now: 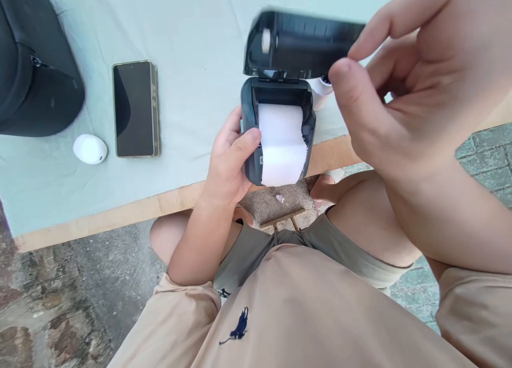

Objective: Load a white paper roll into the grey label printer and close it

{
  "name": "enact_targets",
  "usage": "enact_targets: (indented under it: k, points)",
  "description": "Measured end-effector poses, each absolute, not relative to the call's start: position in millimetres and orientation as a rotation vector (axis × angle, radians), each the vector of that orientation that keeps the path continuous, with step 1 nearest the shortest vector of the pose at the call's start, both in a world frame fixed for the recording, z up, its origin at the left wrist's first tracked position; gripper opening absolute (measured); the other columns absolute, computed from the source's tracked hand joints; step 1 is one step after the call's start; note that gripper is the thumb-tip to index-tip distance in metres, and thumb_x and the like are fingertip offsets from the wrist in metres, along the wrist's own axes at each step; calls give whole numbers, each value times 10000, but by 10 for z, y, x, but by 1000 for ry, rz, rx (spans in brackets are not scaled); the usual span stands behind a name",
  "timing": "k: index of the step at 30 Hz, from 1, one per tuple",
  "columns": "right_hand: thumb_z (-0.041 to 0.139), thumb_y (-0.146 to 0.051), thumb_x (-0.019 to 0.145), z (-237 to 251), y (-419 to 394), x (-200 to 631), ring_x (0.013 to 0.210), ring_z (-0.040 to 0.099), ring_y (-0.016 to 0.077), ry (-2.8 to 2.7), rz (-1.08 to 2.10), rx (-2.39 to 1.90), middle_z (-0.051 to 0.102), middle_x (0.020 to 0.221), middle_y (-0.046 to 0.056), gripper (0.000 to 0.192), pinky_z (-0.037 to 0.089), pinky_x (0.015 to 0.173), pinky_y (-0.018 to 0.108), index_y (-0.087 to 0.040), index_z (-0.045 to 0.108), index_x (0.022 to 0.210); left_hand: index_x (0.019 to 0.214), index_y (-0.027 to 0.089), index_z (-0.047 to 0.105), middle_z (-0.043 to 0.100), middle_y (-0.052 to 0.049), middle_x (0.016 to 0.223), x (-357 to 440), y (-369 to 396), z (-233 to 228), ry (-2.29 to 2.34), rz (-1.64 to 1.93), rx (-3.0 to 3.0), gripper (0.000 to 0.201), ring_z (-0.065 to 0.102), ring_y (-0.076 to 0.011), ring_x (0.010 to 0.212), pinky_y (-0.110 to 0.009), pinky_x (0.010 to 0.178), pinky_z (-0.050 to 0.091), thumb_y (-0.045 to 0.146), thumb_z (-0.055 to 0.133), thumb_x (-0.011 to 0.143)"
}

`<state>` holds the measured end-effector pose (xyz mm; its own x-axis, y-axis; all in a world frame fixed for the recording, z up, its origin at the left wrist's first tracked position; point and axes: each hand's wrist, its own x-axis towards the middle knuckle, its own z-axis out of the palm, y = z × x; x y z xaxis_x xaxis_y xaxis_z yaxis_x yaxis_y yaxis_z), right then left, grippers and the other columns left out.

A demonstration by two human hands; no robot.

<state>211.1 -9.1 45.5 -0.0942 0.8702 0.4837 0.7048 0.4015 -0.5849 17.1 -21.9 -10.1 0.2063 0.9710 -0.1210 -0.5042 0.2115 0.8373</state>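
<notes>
A small black portable printer (248, 106) is gripped at its left side by my left hand (230, 162), with the thumb on its front edge. Its hinged lid (296, 42) stands raised, and a roller and a white knob show on its underside. White paper (282, 138) lies in the printer's bay and hangs over the front edge, its right side ragged. My right hand (404, 80) pinches the right end of the lid between thumb and index finger. Behind the printer is a white cylindrical object (321, 93), mostly hidden.
On the pale tablecloth (192, 48) lie a smartphone (134, 109) and a white rounded case (90, 149). A black zippered bag (36, 64) stands at the far left. The table's wooden edge (168, 201) runs in front of my lap. A scrap of paper (280, 198) lies on the ground.
</notes>
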Motion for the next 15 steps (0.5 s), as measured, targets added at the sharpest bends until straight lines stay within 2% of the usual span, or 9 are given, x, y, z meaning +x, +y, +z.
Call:
enact_targets:
  k: [2, 5, 7, 10, 13, 15]
  points:
    - [472, -436, 1011, 475, -76, 2086, 750, 585, 33, -1938, 288, -1412, 610, 973, 19, 309, 368, 631, 240, -174, 636, 1007, 1183, 203, 655, 752, -60, 1105, 168, -228, -80, 782, 1165, 778, 269, 530, -309, 1476, -415, 1174, 522, 347, 643, 956]
    - [569, -394, 897, 496, -23, 2019, 674, 520, 53, -2182, 250, -1441, 658, 867, -30, 205, 295, 603, 246, -230, 643, 994, 1180, 205, 657, 743, -60, 1157, 169, -245, -58, 787, 1161, 799, 261, 498, -312, 1505, -403, 1151, 543, 364, 610, 979]
    - [589, -399, 842, 516, 14, 1954, 663, 501, 93, -2346, 250, -1560, 672, 827, -28, 237, 232, 593, 260, -275, 659, 1032, 1173, 205, 660, 732, -62, 1193, 163, -252, -62, 775, 1151, 806, 254, 491, -316, 1510, -395, 1139, 553, 368, 613, 984]
    - [561, -456, 855, 568, 49, 1871, 729, 544, 163, -2540, 255, -1869, 711, 924, 5, 352, 183, 588, 287, -327, 647, 1171, 1174, 194, 669, 724, -67, 1198, 141, -252, -94, 733, 1130, 817, 258, 502, -315, 1497, -387, 1136, 556, 360, 640, 979]
    - [589, -431, 833, 638, 42, 1872, 715, 536, 153, -2549, 299, -1845, 717, 935, -13, 385, 239, 600, 285, -354, 647, 1206, 1179, 189, 679, 729, -67, 1144, 129, -249, -133, 707, 1145, 832, 302, 530, -314, 1470, -395, 1118, 568, 394, 673, 958]
    - [637, -393, 812, 687, 16, 1938, 720, 556, 120, -2443, 451, -1627, 711, 910, -36, 365, 372, 655, 295, -338, 665, 1171, 1173, 190, 680, 727, -64, 1076, 138, -244, -150, 732, 1171, 832, 337, 552, -313, 1446, -394, 1101, 573, 437, 690, 945]
